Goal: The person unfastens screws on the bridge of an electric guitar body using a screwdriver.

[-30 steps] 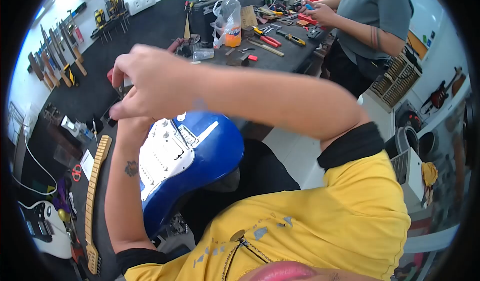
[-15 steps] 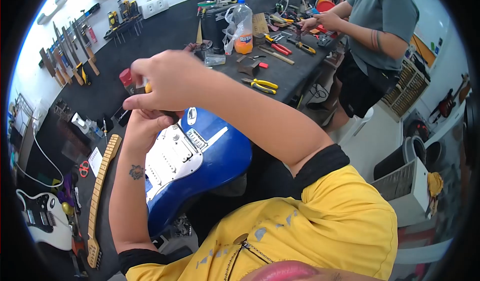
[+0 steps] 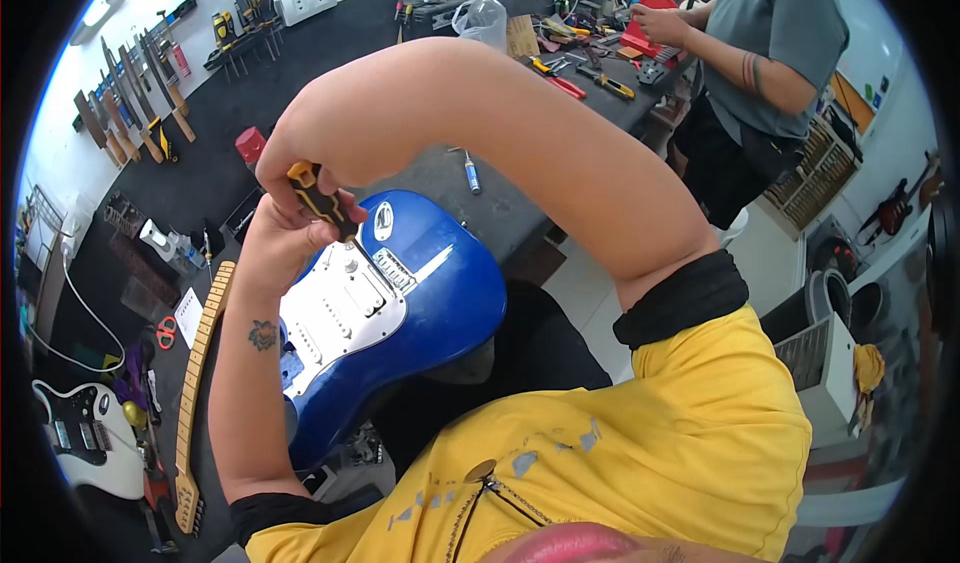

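A screwdriver [image 3: 322, 201] with a black and yellow handle is tilted over a blue electric guitar body [image 3: 450, 293], its shaft pointing down toward the white pickguard [image 3: 345, 313]. My right hand [image 3: 315, 143] arches over from above, fingers closed on the upper handle. From below, my left hand [image 3: 285, 248] pinches the lower handle with thumb and fingers. Where the screwdriver's tip ends is hard to make out. The guitar body leans across my lap and the bench edge, without a neck.
A loose maple guitar neck [image 3: 205, 383] lies at left, near red-handled scissors [image 3: 167, 333] and a white guitar body [image 3: 90, 443]. A small blue tube [image 3: 472, 175] rests on the dark bench. Pliers [image 3: 560, 81] and a bottle [image 3: 484, 21] stand farther back. Another person [image 3: 760, 53] works at right.
My right hand has turned over the screwdriver and its forearm has risen, so more of the handle shows. My left hand stays close to the same place. The other person's hands shifted slightly.
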`<state>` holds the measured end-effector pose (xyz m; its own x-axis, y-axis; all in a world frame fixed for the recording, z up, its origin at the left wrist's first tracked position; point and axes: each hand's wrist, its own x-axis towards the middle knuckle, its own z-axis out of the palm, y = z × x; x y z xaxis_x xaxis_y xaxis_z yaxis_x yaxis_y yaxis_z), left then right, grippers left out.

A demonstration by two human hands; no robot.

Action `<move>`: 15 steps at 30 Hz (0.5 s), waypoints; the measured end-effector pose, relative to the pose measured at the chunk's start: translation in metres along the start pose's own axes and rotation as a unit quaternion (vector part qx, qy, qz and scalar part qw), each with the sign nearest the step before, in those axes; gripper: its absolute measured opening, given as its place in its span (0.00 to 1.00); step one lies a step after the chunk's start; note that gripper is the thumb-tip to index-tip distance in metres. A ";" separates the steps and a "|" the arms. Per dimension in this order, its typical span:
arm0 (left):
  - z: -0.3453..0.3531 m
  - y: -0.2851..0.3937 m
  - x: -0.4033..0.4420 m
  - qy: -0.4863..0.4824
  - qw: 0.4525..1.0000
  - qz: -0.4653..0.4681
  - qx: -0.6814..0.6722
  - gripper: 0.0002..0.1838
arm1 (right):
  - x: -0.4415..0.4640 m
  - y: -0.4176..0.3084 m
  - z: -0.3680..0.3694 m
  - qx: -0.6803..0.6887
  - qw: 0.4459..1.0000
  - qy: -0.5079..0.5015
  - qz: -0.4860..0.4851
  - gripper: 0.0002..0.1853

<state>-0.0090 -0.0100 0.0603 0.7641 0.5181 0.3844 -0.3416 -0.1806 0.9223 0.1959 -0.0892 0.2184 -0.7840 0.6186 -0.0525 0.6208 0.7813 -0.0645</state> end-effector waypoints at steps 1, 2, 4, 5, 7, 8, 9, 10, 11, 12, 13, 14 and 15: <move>0.000 -0.001 0.000 0.000 1.000 0.010 0.017 0.23 | -0.001 -0.004 -0.002 0.000 1.000 -0.011 0.005 0.14; 0.003 0.000 0.001 0.029 0.999 0.004 0.034 0.24 | -0.003 -0.009 0.001 -0.011 0.998 0.033 0.046 0.14; 0.016 0.001 0.004 0.090 0.994 -0.012 0.065 0.25 | -0.006 -0.021 0.009 -0.031 0.984 0.117 0.127 0.14; 0.017 -0.003 0.006 0.078 0.995 0.023 0.065 0.24 | -0.004 -0.027 0.007 -0.050 0.980 0.104 0.160 0.14; 0.016 -0.012 0.009 0.053 0.992 0.093 0.068 0.24 | -0.001 -0.038 -0.001 -0.087 0.968 0.079 0.223 0.16; 0.015 -0.010 0.008 0.032 0.985 0.119 0.121 0.23 | 0.002 -0.033 0.007 -0.124 0.972 0.089 0.178 0.11; 0.015 -0.006 0.005 0.027 0.994 0.081 0.070 0.24 | 0.003 -0.025 0.013 -0.136 0.976 0.109 0.134 0.10; 0.017 -0.001 0.002 0.020 0.999 0.044 0.017 0.25 | 0.002 -0.015 0.019 -0.148 0.977 0.128 0.091 0.10; 0.018 0.004 0.000 0.013 0.999 0.006 -0.036 0.26 | 0.002 -0.007 0.022 -0.159 0.975 0.147 0.048 0.10; 0.015 0.009 0.000 -0.016 0.998 -0.014 -0.062 0.30 | 0.002 0.001 0.021 -0.128 0.983 0.129 0.000 0.11; 0.011 0.008 0.000 -0.022 0.998 -0.017 -0.053 0.29 | 0.003 0.008 0.018 -0.097 0.988 0.112 -0.047 0.13; 0.007 0.007 0.000 -0.028 0.998 -0.021 -0.045 0.29 | 0.003 0.010 0.016 -0.066 0.989 0.094 -0.093 0.14; 0.002 0.004 0.000 -0.033 0.999 -0.023 -0.035 0.28 | 0.003 0.010 0.013 -0.052 0.994 0.070 -0.063 0.14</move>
<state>-0.0091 -0.0126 0.0643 0.8136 0.4677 0.3454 -0.3409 -0.0974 0.9350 0.2003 -0.0803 0.2048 -0.8519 0.5159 0.0900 0.5207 0.8527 0.0418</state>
